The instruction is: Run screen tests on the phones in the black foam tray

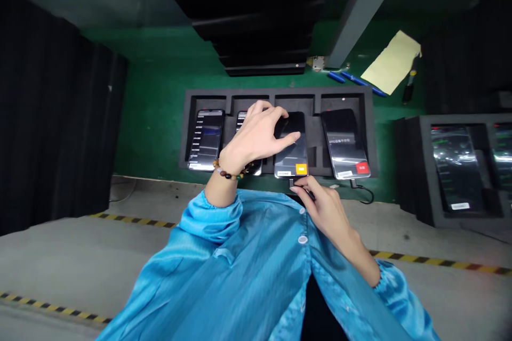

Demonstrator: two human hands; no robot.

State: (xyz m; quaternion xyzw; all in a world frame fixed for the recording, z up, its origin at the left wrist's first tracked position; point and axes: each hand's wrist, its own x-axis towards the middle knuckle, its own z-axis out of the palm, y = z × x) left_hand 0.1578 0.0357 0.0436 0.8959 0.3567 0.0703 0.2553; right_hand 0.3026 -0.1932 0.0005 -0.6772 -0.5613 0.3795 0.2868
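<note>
- Our landmark is the black foam tray (184, 133) on the green mat, with four slots, a phone standing tilted in each.
- Our left hand (256, 141) lies spread over the tray's middle, fingers loosely open, fingertips pressing the upper part of the third phone (294, 157) from the tray's left end; it steadies rather than grips, and the wrist covers much of the second phone (246, 165).
- Our right hand (326, 208) sits just below the tray's front edge, thumb and forefinger pinched on a small dark cable plug (294, 185) at the third phone's bottom end. We cannot tell whether the plug is seated.
- The first phone (206, 138) and the fourth phone (346, 144), at the tray's two ends, are untouched; a cable (362, 192) runs from beneath the fourth.
- Risks, as we judge them: a plug pushed or pulled at an angle could strain the port; if the left fingertips slip, the phone could slide in its slot; the left wrist could nudge the second phone.
</note>
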